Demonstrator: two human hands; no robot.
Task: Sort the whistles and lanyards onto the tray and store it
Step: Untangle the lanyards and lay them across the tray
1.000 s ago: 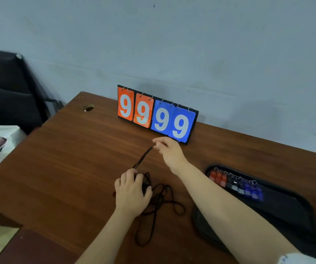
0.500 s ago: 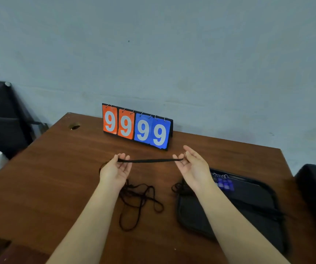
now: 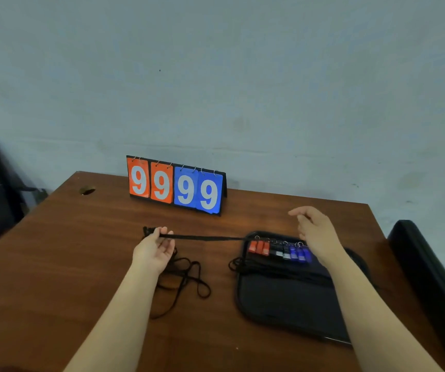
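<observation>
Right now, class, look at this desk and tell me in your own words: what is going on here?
A person's left hand holds one black lanyard, stretched taut toward the dark tray. The right hand hovers open above the row of red, black and blue whistles on the tray. A loose tangle of cords lies on the table, not yet sorted.

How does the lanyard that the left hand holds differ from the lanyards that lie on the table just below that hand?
The held lanyard runs in a straight, taut line from the left hand to the edge of the tray; the loose lanyards lie in tangled loops. The held lanyard seems raised above the table; the loose lanyards rest on it, untouched. Both are thin black cords.
</observation>
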